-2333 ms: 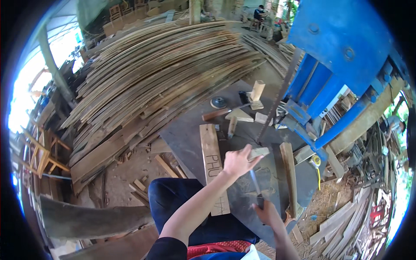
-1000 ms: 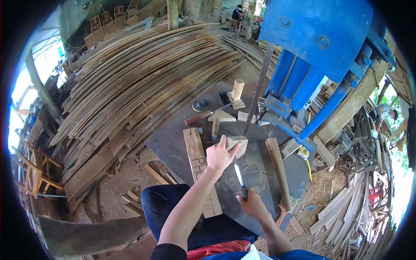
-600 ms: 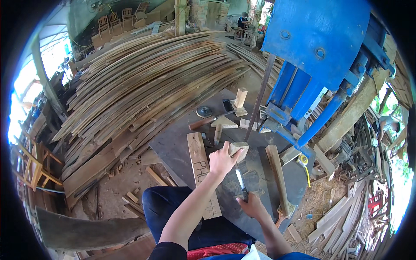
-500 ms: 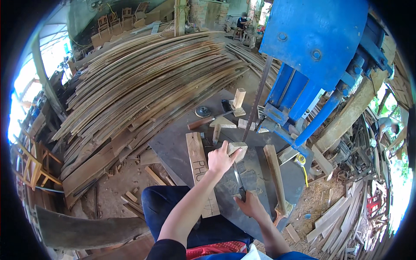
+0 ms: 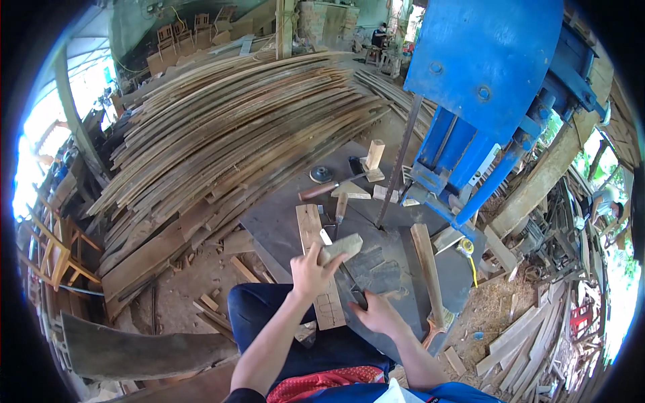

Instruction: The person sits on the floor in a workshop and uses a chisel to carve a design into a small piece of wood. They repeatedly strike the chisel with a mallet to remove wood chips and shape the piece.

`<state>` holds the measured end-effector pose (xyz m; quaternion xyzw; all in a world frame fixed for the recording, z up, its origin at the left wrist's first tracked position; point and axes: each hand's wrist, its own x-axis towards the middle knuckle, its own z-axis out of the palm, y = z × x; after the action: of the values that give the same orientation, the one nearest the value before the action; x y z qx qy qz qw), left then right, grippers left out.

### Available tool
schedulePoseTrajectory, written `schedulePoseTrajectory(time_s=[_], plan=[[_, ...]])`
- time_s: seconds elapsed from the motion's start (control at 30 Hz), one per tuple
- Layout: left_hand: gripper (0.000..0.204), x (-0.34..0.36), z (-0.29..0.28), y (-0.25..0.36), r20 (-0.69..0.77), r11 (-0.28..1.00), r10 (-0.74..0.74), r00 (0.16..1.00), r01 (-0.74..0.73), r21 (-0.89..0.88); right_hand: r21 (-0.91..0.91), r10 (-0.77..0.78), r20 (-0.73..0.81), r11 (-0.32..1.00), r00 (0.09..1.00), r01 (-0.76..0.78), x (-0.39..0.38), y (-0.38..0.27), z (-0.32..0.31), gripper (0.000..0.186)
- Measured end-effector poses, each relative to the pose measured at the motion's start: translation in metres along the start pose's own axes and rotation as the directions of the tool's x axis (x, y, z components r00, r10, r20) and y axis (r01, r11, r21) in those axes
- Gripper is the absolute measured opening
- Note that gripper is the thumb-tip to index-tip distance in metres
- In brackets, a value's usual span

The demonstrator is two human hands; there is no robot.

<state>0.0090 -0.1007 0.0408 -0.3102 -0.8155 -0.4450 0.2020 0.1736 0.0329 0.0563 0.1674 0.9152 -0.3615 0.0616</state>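
Observation:
My left hand (image 5: 310, 274) grips a small greyish wooden block (image 5: 344, 247) between thumb and fingers, just over the dark metal table (image 5: 383, 269). In my right hand (image 5: 380, 316) is a tool with a dark handle (image 5: 360, 297) and a long, straight, narrow metal blade, partly hidden; its exact kind cannot be told. The blade slants up and left, passing beneath or against the block. A flat board with black marks (image 5: 309, 225) lies on the table under my left hand. Beyond it is a wooden-handled tool (image 5: 341, 207).
A blue bandsaw (image 5: 484, 67) with an upright blade (image 5: 400, 161) rises at the back of the table. A long wooden piece (image 5: 426, 269) and a yellow tape measure (image 5: 465, 248) lie to the right. Stacked planks (image 5: 242, 127) fill the far left. People are in the background.
Both hands have moved left and a little nearer my body. The block, which stood near the saw blade, is now over the marked board and turned; the metal blade slants further left.

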Motion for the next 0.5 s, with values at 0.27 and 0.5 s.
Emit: schedulePoseTrajectory(time_s=[0.27, 0.5], plan=[[0.038, -0.042, 0.011, -0.008, -0.206, 0.898, -0.297, 0.933, 0.199, -0.393, -0.114, -0.053, -0.059, 0.992, 0.997, 0.046, 0.006, -0.007, 0.009, 0.042], [0.044, -0.054, -0.009, -0.016, -0.274, 0.896, -0.258, 0.927, 0.124, -0.427, -0.133, -0.052, -0.063, 0.990, 0.997, 0.043, 0.008, -0.013, 0.017, 0.038]])
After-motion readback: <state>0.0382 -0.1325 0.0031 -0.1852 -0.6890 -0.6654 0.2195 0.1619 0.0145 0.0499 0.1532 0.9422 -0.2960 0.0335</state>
